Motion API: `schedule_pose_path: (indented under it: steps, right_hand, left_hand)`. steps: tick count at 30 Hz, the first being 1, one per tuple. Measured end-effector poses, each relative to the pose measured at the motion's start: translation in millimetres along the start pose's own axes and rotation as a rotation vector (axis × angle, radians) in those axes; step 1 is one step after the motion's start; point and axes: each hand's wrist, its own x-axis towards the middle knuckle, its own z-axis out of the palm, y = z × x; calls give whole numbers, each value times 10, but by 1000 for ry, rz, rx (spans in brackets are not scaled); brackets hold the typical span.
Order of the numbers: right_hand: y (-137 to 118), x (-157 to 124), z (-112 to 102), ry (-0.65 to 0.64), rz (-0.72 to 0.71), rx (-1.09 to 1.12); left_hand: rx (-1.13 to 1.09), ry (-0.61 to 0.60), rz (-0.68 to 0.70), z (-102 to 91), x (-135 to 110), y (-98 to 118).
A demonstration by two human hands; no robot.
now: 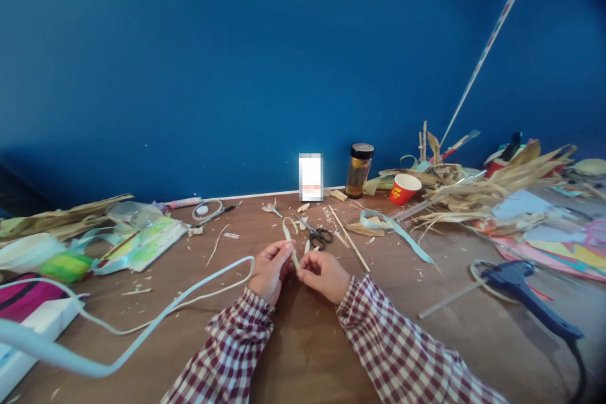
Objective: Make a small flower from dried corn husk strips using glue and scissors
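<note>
Between the fingers of both my hands is a narrow, pale strip (287, 231), which looks like dried husk; its upper end curls over to the right. My left hand (269, 271) pinches it between thumb and fingers. Close beside it, my right hand (326, 274) grips the strip's lower end with fingertips pressed together. Just beyond my right hand, black-handled scissors (320, 238) lie on the brown table (303, 353). A thin pale stick (350, 240) and small scraps lie to their right.
Dried corn husks (516, 170), a red paper cup (401, 192) and a lidded jar (360, 170) stand at the back right. A blue glue gun (530, 293) lies at right. A light-blue cord (175, 300) loops across the left foreground, near a white power strip (42, 341).
</note>
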Motion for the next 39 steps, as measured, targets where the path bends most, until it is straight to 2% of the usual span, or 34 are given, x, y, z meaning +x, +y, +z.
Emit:
schedule_pose_path:
  steps: [8, 11, 15, 17, 23, 31, 39]
  right_hand:
    - [16, 30, -54, 144, -50, 93]
    - [28, 35, -79, 124, -90, 106]
    - [55, 40, -85, 93, -109, 136]
    - [75, 50, -88, 104, -101, 159]
    - [110, 87, -126, 253, -8, 199]
    - [126, 105, -131, 265, 11, 225]
    - [113, 96, -122, 254, 4, 219]
  left_hand:
    - [86, -111, 45, 11, -26, -35]
    - [113, -156, 58, 9, -25, -81]
    - [126, -154, -3, 11, -36, -81]
    - [149, -160, -15, 14, -44, -63]
    - [232, -163, -9, 0, -43, -74]
    - [312, -199, -65, -8, -42, -91]
    - [323, -224, -57, 0, -44, -79]
